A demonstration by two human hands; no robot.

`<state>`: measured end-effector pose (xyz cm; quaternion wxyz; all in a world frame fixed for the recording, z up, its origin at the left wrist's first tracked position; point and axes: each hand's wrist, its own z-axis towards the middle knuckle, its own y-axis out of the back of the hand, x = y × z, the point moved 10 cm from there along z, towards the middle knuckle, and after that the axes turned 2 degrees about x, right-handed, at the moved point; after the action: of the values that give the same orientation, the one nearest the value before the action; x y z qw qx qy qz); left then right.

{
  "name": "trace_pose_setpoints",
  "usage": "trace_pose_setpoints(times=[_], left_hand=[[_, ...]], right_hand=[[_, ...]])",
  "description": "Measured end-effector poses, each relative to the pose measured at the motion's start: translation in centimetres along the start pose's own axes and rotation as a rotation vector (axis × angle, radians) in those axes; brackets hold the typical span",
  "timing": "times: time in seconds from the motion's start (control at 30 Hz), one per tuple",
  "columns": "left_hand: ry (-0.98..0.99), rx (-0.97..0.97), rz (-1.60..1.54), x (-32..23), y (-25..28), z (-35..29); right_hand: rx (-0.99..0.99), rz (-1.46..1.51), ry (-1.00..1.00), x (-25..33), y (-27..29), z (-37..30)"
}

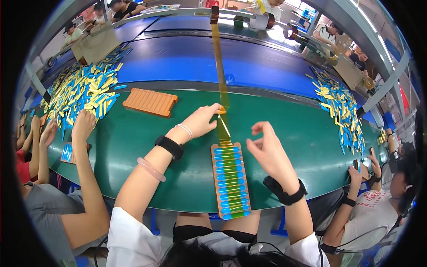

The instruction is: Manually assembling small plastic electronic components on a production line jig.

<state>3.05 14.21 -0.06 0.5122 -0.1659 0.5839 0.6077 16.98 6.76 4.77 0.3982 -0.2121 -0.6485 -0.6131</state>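
A brown slotted tray [215,178] lies lengthwise before me at the table's front edge, with a row of blue strips [221,183] across it. Clear amber tape [217,53] comes down from a roll overhead and runs along the middle of the strips, which look green beneath it. My left hand [205,119] pinches the tape's left edge beyond the tray's far end. A bright pale line on the tape there may be glare or a thin tool; I cannot tell. My right hand [269,151] hovers right of the tray, fingers bent and apart, holding nothing.
An orange-brown slotted tray [150,102] lies at the left on the green table [182,196]. Yellow and blue strips are heaped in a left pile [84,89] and a right pile [340,111]. Co-workers' hands [84,124] work on both sides. A rail with tape rolls [214,15] spans overhead.
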Motion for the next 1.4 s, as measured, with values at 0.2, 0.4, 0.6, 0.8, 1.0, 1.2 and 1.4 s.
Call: trace_pose_setpoints(times=[0.2,0.4,0.6,0.8,1.0,1.2,1.4], left_hand=[[-0.100,-0.142,0.846,-4.3,1.9,-0.5],[0.440,0.009,-0.697,-4.8,3.9,-3.5],[0.518,0.118,-1.191,-4.1,1.5,-7.8],[0.621,0.002,-1.251,-3.6,-0.7,-10.2],[0.623,-0.043,-1.260,-3.4,-2.3,-11.5],[0.576,0.009,-1.138,-3.8,-3.4,-11.0],[0.530,-0.123,-1.026,-3.2,-2.4,-11.7]], right_hand=[[0.108,-0.112,-0.020,-3.8,-1.0,-2.4],[0.175,-0.298,0.175,-2.6,-5.0,-2.3],[0.322,-0.797,0.096,-0.7,-9.5,-2.4],[0.349,-1.010,0.166,-4.1,-3.4,0.2],[0.195,-0.894,0.079,-12.1,7.2,4.7],[-0.194,-1.009,0.260,-12.9,12.2,5.0],[0.373,0.281,0.030,-1.9,-3.4,0.7]])
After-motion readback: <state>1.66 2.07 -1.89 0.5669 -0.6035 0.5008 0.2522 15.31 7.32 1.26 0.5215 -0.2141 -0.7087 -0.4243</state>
